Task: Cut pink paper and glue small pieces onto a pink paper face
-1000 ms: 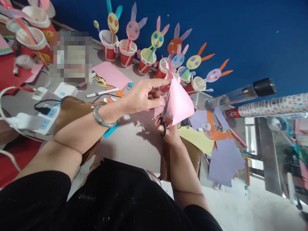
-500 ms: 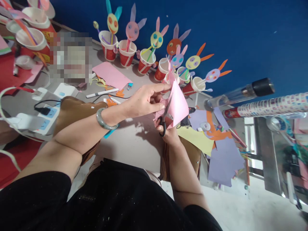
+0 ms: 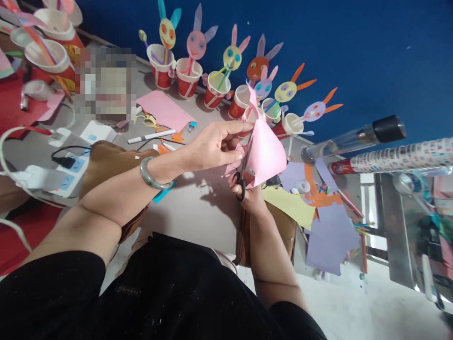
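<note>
Evidently, the left hand (image 3: 214, 144) is pinching the pink paper (image 3: 267, 153) at its left side, thumb pressing against curled fingers and forefinger stretching towards its top, so the sheet is probably being steadied against the blades. The right hand (image 3: 248, 194) is gripping the black handles of the scissors (image 3: 244, 168) from below, and the blades are pointing up and away along the paper; how wide they are parting, I cannot tell. Both hands are hovering over the desk (image 3: 198, 208), with the loose paper bulging out to the right, likely giving the blades room.

Red paper cups (image 3: 188, 86) bearing long-eared paper faces are standing along the desk's far edge by the blue wall (image 3: 336, 38), seemingly set back to free the middle. In this view the paper's tip is overlapping some of them, so the actual gap is staying uncertain. A power strip (image 3: 66, 181) and a white pen (image 3: 151, 136) are lying towards the left, while yellow paper (image 3: 295, 205) and purple paper (image 3: 331, 236) are crowding the right. More room is opening towards the desk's near edge, where a blue scrap (image 3: 163, 194) is lying below the left wrist.
</note>
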`<state>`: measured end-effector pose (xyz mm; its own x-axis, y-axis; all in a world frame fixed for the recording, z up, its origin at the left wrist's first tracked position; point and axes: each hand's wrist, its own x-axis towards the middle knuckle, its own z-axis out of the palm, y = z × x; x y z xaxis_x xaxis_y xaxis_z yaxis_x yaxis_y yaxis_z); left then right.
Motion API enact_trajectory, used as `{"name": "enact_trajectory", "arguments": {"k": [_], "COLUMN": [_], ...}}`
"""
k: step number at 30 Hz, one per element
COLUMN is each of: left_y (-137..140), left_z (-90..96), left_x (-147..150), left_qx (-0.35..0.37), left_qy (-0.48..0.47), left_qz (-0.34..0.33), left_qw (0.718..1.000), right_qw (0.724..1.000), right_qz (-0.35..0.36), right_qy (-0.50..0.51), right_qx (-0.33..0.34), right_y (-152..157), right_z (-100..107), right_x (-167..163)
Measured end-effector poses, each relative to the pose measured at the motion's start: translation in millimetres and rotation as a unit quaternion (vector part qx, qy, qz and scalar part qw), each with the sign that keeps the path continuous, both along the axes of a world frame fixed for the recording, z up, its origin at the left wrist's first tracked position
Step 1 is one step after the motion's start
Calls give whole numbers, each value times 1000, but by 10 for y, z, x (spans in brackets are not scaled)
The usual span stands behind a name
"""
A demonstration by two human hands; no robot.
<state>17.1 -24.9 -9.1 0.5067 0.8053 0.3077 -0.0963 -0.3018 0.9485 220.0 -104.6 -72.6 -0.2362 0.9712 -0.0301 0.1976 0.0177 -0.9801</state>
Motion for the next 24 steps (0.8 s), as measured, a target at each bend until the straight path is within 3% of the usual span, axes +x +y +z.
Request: {"name": "enact_trajectory", "arguments": {"k": [10, 17, 24], "left_y": [-17, 2, -4], "left_z": [15, -72, -39], "left_x": [-9, -4, -31], "left_qx": [-2, 60, 82], "left_qy": [-6, -5, 18], "left_qz": [-4, 10, 12], "left_qw": [1000, 998, 996], "right_qw": [1000, 999, 999], "right_qz": [7, 3, -5], "right_qy": [-18, -29, -33], "right_qx": [-3, -17, -17], "right_y": [14, 22, 15], "right_z": [68, 117, 158], "right_x": [0, -13, -24]}}
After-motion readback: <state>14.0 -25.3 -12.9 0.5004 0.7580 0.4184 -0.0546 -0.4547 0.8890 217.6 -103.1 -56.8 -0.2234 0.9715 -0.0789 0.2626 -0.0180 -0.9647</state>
